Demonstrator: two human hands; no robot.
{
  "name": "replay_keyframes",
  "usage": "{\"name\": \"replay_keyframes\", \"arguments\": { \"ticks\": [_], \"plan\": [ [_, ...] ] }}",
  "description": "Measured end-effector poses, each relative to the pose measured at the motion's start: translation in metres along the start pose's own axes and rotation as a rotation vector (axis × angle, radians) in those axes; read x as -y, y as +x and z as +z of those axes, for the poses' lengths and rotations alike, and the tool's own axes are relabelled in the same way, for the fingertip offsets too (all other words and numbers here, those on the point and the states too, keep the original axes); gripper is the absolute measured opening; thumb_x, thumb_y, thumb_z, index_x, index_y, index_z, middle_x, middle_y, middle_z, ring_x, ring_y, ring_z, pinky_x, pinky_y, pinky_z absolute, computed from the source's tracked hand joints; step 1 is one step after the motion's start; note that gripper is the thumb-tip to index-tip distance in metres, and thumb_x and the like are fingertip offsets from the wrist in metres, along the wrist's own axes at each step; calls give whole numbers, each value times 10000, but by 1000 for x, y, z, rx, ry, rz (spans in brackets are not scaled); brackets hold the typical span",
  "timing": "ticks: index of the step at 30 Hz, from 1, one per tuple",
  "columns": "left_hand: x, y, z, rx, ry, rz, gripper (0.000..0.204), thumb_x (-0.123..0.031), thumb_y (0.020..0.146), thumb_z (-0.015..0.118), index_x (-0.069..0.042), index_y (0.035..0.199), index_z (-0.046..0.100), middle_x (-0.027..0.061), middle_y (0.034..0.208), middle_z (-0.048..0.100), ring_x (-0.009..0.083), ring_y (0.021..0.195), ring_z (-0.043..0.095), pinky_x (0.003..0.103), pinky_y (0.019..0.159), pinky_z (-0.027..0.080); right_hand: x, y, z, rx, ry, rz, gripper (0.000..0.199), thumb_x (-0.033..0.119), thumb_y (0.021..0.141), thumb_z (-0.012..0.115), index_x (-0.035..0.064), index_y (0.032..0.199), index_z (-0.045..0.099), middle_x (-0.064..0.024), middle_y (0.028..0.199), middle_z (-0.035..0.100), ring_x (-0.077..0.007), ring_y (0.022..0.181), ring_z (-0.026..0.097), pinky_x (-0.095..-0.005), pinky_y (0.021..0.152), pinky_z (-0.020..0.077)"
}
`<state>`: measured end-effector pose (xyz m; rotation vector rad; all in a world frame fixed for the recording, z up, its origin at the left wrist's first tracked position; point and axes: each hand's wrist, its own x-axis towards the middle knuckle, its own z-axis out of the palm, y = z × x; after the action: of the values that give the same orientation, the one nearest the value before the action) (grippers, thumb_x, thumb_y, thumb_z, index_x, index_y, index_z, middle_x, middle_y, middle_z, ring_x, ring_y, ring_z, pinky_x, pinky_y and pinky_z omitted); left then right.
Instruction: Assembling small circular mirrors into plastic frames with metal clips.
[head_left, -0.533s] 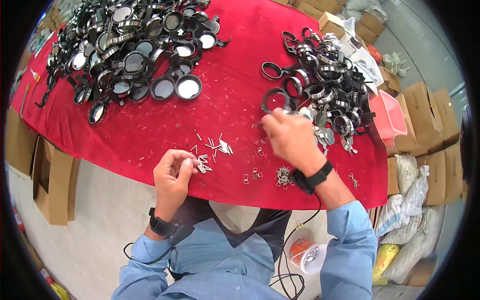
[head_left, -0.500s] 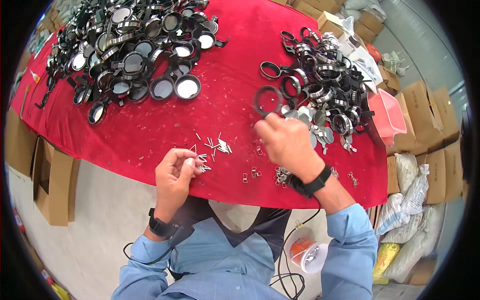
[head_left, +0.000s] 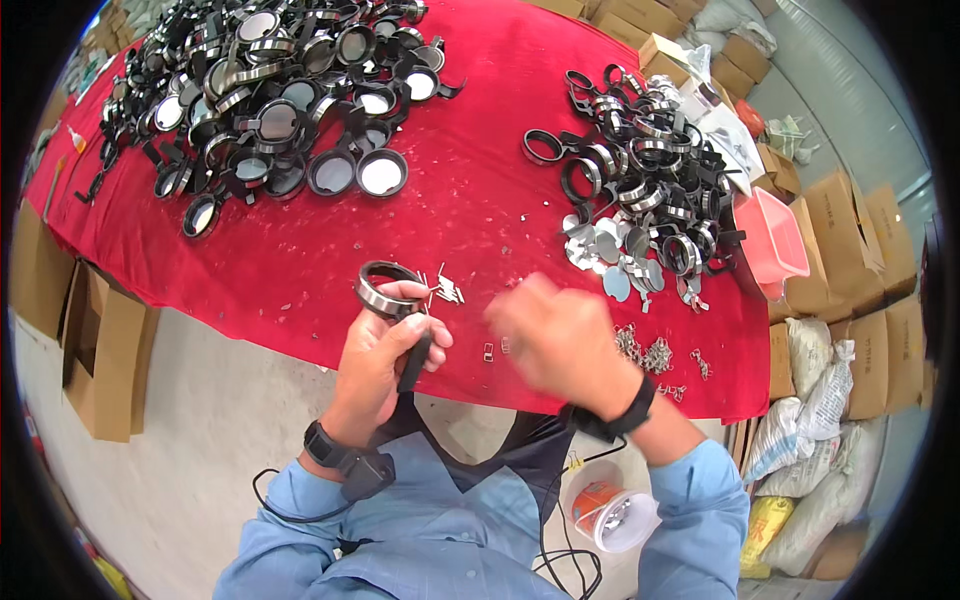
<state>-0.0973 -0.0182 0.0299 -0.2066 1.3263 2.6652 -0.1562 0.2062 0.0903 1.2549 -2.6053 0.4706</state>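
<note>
My left hand [head_left: 375, 362] is closed around a black ring with a silver band [head_left: 372, 296], its short black handle pointing down past my thumb. Just beyond that hand lie several thin metal pins [head_left: 449, 291] on the red cloth. My right hand [head_left: 562, 348], smeared by motion, is low over the cloth near some small wire clips [head_left: 488, 351]; its fingers are too blurred to show what they hold. More clips [head_left: 656, 356] lie in a heap beyond its wrist. Silver discs with tabs [head_left: 618, 283] lie at the near side of the right-hand pile.
A large pile of ringed lids with discs [head_left: 270, 122] covers the far left of the table. Open rings with handles [head_left: 655, 150] are heaped at right, beside a pink bin [head_left: 772, 235]. Cartons [head_left: 860, 235] and sacks stand beyond. A white bucket [head_left: 628, 522] is below the edge.
The ring has passed from my right hand into my left, which now grips it by the handle. My right hand has come nearer me, down toward the clips.
</note>
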Motion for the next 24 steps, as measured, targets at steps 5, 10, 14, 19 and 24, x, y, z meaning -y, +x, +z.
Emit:
{"name": "replay_keyframes", "arguments": {
  "ticks": [5,10,14,19,24],
  "plan": [
    [-8,-11,2,59,-4,3,390,-192,1012,574,-43,1357,470,141,898,667,146,693,617,278,649,515,-123,-22,23,-41,-360,505,337,320,875,770,62,1034,622,-159,931,679,-371,844,704,-489,701,563],
    [2,-23,-7,77,26,3,384,-204,1022,569,-60,1354,440,158,892,662,144,693,609,280,671,516,-144,-30,32,9,-338,584,348,334,865,782,43,979,628,-155,915,697,-374,862,701,-484,737,558],
    [10,-28,-12,101,-7,-32,351,-198,1029,562,-72,1337,449,169,928,663,148,733,623,280,705,516,-144,-34,30,44,-369,502,201,240,868,765,73,931,674,-128,854,698,-361,820,703,-475,723,556],
    [6,-31,-5,145,-32,-97,390,-213,1050,517,-28,1387,452,173,1044,685,158,794,658,293,769,539,-110,-37,-1,-47,-371,408,63,102,850,713,105,912,701,-102,852,702,-342,800,700,-443,689,550],
    [7,-41,-3,170,9,-106,397,-153,1029,484,-12,1400,488,186,1089,705,184,866,709,309,785,562,-36,-34,-36,-175,-47,508,56,41,896,700,23,948,698,-140,897,729,-317,788,715,-395,690,544]
  ]
}}
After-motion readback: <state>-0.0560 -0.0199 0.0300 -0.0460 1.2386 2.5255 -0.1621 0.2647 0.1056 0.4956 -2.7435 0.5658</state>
